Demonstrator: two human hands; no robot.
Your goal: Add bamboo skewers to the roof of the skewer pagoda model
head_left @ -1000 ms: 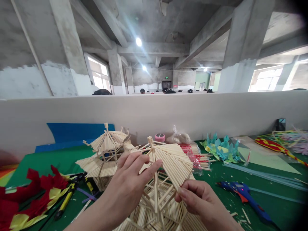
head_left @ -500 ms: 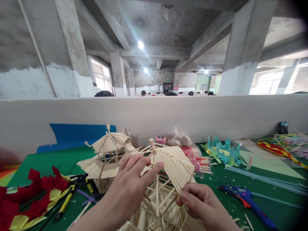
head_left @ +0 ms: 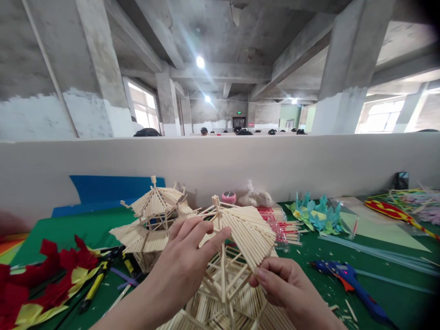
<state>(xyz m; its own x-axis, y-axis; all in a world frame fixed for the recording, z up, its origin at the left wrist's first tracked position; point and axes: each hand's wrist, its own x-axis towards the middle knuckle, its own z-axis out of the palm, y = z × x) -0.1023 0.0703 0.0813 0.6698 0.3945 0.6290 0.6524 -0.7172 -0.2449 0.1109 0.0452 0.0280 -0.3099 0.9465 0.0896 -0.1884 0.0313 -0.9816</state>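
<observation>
Head view: your stick pavilion [head_left: 223, 277] stands at the lower centre of the frame, built of pale, slender sticks. Its roof [head_left: 252, 229] bears close-laid slats fanning out on the right, under a short bundled peak [head_left: 216, 202]; below, posts and slanting struts form an open frame above a tier of packed sticks. Your right hand [head_left: 287, 280] pinches the roof's lower right edge between thumb and forefinger. Your left hand [head_left: 185, 254] reaches across the left side, fingers bent; whether they grip a stick cannot be told.
</observation>
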